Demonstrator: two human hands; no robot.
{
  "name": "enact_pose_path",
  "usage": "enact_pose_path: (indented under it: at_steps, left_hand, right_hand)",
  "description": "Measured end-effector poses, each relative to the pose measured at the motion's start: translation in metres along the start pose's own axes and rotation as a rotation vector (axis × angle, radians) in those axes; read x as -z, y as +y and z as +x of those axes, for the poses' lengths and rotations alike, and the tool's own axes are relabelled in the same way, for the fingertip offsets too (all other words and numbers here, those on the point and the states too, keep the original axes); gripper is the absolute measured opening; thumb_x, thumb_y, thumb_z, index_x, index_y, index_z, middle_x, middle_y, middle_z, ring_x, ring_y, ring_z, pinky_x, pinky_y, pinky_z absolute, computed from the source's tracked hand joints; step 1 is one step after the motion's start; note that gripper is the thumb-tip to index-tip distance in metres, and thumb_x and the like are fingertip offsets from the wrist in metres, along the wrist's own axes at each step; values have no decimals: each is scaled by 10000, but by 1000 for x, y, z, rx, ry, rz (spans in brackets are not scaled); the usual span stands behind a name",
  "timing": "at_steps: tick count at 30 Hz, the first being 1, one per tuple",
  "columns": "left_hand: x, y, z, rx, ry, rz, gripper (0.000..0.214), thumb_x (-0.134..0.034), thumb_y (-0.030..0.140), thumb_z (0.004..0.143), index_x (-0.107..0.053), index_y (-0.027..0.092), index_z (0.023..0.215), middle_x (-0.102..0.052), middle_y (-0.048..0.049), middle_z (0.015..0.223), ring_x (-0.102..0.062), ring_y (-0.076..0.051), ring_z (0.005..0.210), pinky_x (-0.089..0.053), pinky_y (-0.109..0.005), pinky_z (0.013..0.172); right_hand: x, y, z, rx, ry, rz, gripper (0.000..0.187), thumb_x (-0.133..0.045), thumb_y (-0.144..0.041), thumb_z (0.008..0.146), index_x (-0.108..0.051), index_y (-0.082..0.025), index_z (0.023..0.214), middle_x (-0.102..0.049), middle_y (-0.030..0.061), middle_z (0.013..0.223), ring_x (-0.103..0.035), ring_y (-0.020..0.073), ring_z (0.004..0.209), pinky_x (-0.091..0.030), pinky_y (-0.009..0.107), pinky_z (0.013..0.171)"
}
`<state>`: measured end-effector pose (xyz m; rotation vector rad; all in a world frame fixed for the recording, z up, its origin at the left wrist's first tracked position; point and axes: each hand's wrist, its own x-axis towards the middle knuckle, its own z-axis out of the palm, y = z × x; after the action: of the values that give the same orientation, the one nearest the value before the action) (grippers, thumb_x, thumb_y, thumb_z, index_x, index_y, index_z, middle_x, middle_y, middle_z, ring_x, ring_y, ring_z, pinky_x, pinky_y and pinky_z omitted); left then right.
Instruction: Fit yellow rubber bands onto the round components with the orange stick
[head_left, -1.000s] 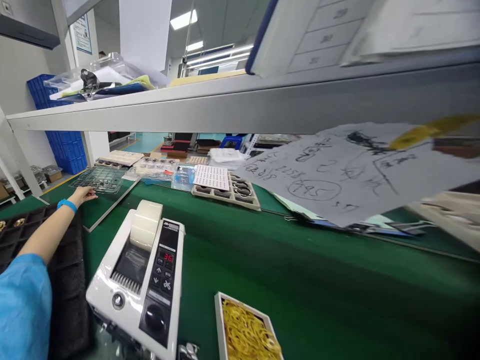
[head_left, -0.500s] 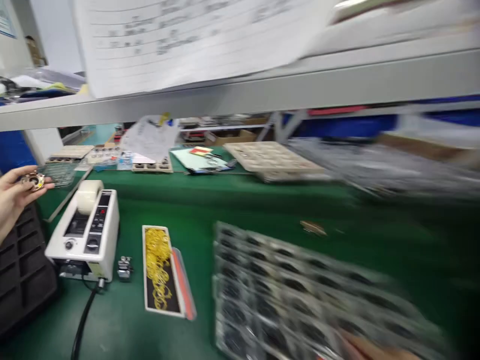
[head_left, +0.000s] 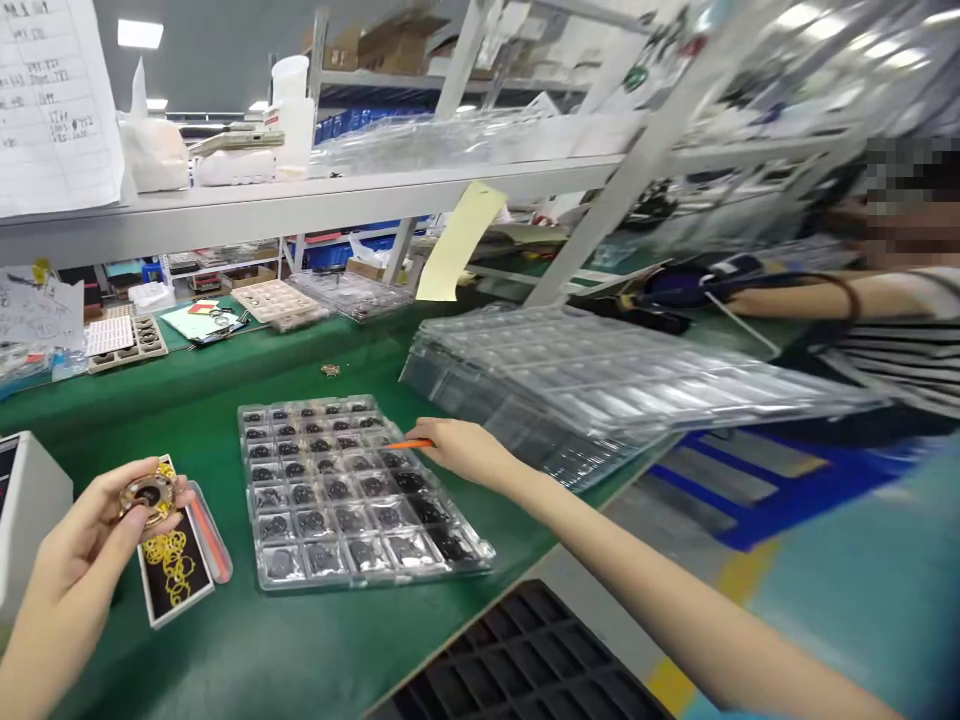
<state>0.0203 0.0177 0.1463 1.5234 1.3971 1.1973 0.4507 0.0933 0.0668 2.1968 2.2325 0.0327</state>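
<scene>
— Pinching anything with that left hand [head_left: 82, 555]?

— Yep, it's got a round gold part [head_left: 145, 490] gripped between thumb and fingers, held up so it covers the far end of a narrow box [head_left: 196, 575] with yellow rings [head_left: 166, 547] in it. There's a clear case [head_left: 211, 532] with an orange strip lying right beside that box.

— And the right hand [head_left: 466, 452]?

— Also pinching, this time an orange stick [head_left: 411, 443], fingers bunched together around it. The tip points left, over the right side of a clear tray [head_left: 337, 582] with dark round parts [head_left: 301, 494] in its compartments. Can't tell if it actually touches the tray, too small.

— What else is on the green table [head_left: 225, 650]?

— 1 little gold piece [head_left: 330, 370] behind the tray, a white machine [head_left: 37, 520] cut off at the left edge, and a stack of clear trays [head_left: 525, 375] on the right, kinda blurry. Down at the bottom, 1 black tray [head_left: 559, 650] shows near the table edge.

— Anyone around?

— Yeah, 1 co-worker [head_left: 896, 345] in a striped top, far right, pretty blurred.
</scene>
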Motion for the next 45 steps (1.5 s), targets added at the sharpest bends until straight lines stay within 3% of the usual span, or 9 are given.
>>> enact_pose_path:
  at_steps: [4,9,19,26,30,33,37,41,45]
  left_hand:
    - [5,-18,17,28,-24,32,505,-617,575,791,-614,284,1204,-711,-48,1104,-684,-276,1043,-603,-299,827]
    - [16,-27,32,78,3,95,658,-630,662,710,-595,237,1211,-679,-103,1191,-702,-295,982,-599,-334,808]
    - [4,-25,27,126,-73,-1,567,-621,588,764,-583,230,1201,-713,-79,1068,-683,-278,1042,-582,-328,860]
    - [-13,-21,26,161,-155,-189,417,-682,405,722,-612,204,1081,-692,-82,1083,-688,-259,998,-558,-363,911]
    - [-15,-28,29,216,-238,-328,381,-684,303,721,-604,214,1082,-682,-61,1025,-684,-241,1001,-541,-379,930]
    - [-11,-31,30,242,-281,-407,346,-651,229,755,-601,228,1098,-679,-51,1028,-674,-233,1031,-514,-395,968]
    - [-4,-30,30,212,-280,-504,378,-648,207,777,-569,233,1146,-670,-61,1086,-663,-243,1070,-462,-426,1031]
    - [3,-26,29,154,-256,-512,398,-678,225,787,-559,242,1166,-659,-64,1125,-653,-249,1088,-454,-430,1034]
    - [7,-19,27,98,-213,-526,405,-704,219,782,-562,238,1161,-662,-79,1140,-627,-263,1133,-460,-421,1024]
  right_hand:
    - [10,1,12,-8,-166,-46,203,-593,-331,931,-643,-136,909,-659,18,860,-627,134,756,-532,319,727]
    - [5,-7,-12,-58,-226,-102,213,-583,-327,939,-646,-134,871,-668,19,856,-638,140,782,-530,335,764]
    - [-17,-35,-20,-143,-120,-111,217,-587,-217,889,-639,-137,694,-687,129,744,-694,257,733,-425,293,575]
    - [-34,-43,-24,-101,-20,-22,369,-461,-33,812,-450,-213,490,-581,78,511,-611,214,459,-337,281,448]
    - [-24,-38,-12,-50,29,52,429,-483,-47,779,-352,-227,412,-566,89,466,-555,194,377,-326,278,396]
    - [-2,-43,8,-24,63,94,396,-491,-122,807,-453,-239,430,-589,104,479,-558,208,375,-317,279,374]
    - [43,-92,21,91,191,368,266,-438,-308,868,-692,-236,835,-618,57,545,-551,191,425,-366,277,416]
    - [86,-175,11,326,351,871,383,-457,-543,827,-625,-228,689,-544,23,550,-474,159,481,-342,251,419]
    - [96,-239,5,483,302,1141,391,-485,-555,826,-595,-222,653,-508,4,572,-447,141,521,-361,233,448]
